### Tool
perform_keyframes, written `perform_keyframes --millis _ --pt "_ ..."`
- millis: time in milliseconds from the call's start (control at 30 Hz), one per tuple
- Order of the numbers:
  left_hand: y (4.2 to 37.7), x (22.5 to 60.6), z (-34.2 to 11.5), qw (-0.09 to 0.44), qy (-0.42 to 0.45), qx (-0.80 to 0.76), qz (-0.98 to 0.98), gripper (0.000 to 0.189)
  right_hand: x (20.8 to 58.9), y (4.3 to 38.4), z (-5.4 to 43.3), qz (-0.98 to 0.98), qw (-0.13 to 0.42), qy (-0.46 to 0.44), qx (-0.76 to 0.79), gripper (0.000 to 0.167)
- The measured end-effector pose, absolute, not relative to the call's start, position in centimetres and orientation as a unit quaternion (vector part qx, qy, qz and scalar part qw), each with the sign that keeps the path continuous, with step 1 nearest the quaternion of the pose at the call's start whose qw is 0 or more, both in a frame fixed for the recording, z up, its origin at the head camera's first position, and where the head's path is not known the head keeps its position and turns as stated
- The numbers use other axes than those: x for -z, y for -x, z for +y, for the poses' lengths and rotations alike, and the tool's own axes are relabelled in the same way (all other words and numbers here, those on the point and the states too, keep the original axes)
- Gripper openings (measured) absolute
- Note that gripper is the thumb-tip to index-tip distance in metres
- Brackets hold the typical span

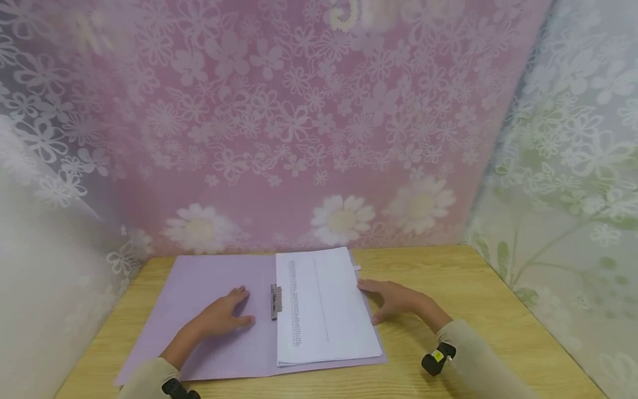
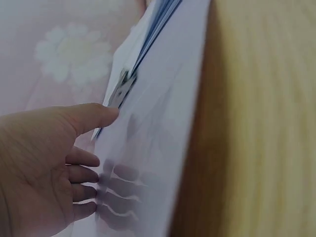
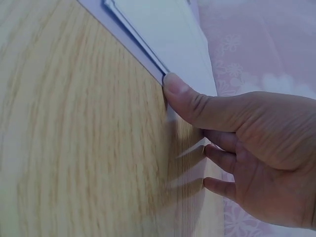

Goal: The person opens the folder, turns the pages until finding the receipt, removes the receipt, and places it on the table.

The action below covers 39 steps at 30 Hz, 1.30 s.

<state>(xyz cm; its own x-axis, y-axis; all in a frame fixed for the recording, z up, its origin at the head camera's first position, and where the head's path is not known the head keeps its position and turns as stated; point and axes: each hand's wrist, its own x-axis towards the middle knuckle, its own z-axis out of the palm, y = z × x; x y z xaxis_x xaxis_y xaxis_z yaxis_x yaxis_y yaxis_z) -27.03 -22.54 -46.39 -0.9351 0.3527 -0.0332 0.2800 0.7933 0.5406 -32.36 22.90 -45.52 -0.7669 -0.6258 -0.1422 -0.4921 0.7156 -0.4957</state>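
Lilac card folder (image 1: 214,310), lying open and flat on the pale wooden table (image 1: 448,277), centre of the desk, near edge at 6 o'clock.

Item 1: stack of white printed sheets (image 1: 321,305), resting on the folder's right-hand leaf, held along its left margin by a small metal spring clip (image 1: 275,302) at the spine. Judged light, thin and floppy; loose edges likely to fan or crease if lifted by one corner. Best taken at the free long edge at 3 o'clock, or by the stiffer card beneath. Folder surface looks smooth, probably slippery on the wood.

Item 2: left hand (image 1: 221,316), flat on the left leaf at 9 o'clock of the clip, fingers extended and relaxed, thumb reaching toward the clip; gripping nothing, pressing the card down. Forearm enters from 7 o'clock.

Item 3: right hand (image 1: 394,299), at 3 o'clock of the paper stack, fingers straight on the table, thumb tip touching the stack's edge; uncurled, holding nothing. Forearm enters from 5 o'clock, beige sleeve (image 1: 478,360).

Surround: pink flowered backdrop (image 1: 299,122) at 12 o'clock.
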Motion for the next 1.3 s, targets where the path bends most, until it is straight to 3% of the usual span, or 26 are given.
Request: perform_keyframes --millis 333,567,867,1300 --pt "24.5 47.0 -17.8 0.057 -0.246 -0.272 0.928 0.085 45.2 32.4 22.9 0.910 0.170 0.320 0.204 0.095" --pt "23.7 46.7 -15.3 0.074 -0.321 -0.216 0.919 0.103 45.3 32.9 23.1 0.918 0.147 0.323 0.178 0.083" --pt "24.3 46.7 -14.6 0.099 -0.330 -0.197 0.918 0.111 44.8 34.3 22.0 0.908 0.106 0.310 0.262 0.069" --pt "24.4 46.0 -14.0 0.116 -0.326 -0.173 0.922 0.109 46.8 38.1 20.3 0.867 0.056 0.236 0.435 0.069"
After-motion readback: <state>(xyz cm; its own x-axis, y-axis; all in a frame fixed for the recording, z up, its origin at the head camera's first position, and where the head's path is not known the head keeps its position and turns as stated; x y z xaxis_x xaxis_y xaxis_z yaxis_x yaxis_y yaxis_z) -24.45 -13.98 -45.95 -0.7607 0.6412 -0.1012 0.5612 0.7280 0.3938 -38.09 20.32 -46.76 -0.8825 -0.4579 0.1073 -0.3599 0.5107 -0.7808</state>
